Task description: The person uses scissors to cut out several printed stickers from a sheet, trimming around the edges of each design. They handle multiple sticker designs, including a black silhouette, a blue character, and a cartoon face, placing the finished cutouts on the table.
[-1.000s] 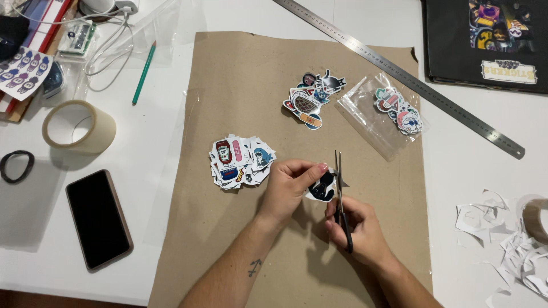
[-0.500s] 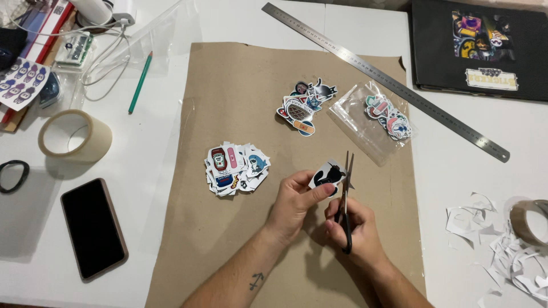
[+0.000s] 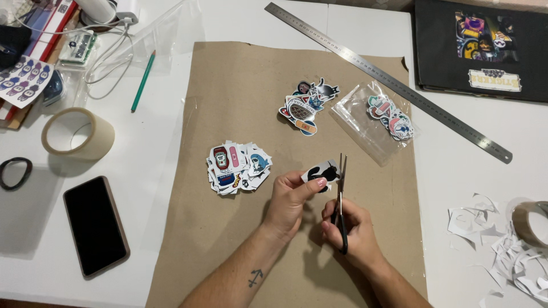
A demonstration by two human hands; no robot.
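My left hand [image 3: 291, 199] pinches a small black-and-white sticker cutout [image 3: 321, 170] above the brown kraft paper sheet [image 3: 240, 85]. My right hand [image 3: 349, 234] grips black-handled scissors [image 3: 341, 197], blades pointing up, right beside the cutout's right edge. A pile of uncut white-bordered stickers [image 3: 237, 166] lies just left of my left hand. A pile of trimmed stickers [image 3: 307, 105] sits farther up the paper.
A clear bag with stickers [image 3: 383, 118] and a long steel ruler [image 3: 388, 80] lie upper right. A black folder [image 3: 479, 45] is at the top right, paper scraps [image 3: 491, 239] and a tape roll [image 3: 531, 222] at right. Tape roll [image 3: 77, 134], phone [image 3: 95, 225], green pencil [image 3: 142, 80] lie left.
Both hands have lifted slightly toward the upper right with the cutout and scissors. The cutout has turned a little between my fingers.
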